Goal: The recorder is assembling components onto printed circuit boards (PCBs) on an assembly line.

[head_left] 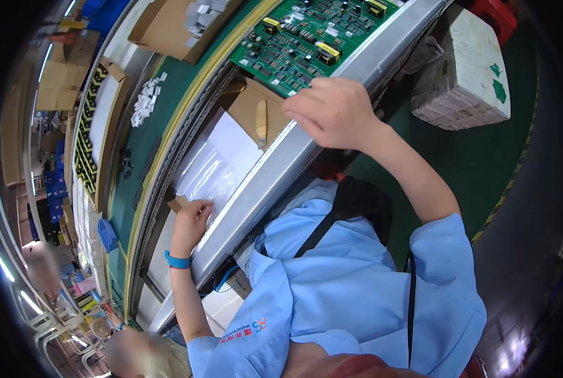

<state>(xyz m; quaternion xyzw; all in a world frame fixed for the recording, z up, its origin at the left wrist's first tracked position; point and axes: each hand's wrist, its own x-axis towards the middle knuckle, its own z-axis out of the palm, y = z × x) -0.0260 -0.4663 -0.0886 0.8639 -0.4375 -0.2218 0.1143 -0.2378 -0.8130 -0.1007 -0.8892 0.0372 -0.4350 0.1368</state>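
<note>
My right hand (335, 112) reaches forward with its fingers curled over the near edge of a green circuit board (307, 38), which lies on the conveyor behind a metal rail (275, 179). The board carries yellow and black components. My left hand (192, 222), with a blue wristband, sits lower at a stack of clear plastic bags (215, 167) in a cardboard tray (247, 104); its fingers pinch the nearest bag's corner. A small tan tool (262, 121) lies on the cardboard between my hands.
A green conveyor belt (162, 120) holds a pile of small white parts (146, 101) and an open cardboard box (174, 28). A white block with green marks (467, 69) stands on the floor at right. Another person's head (136, 353) shows at lower left.
</note>
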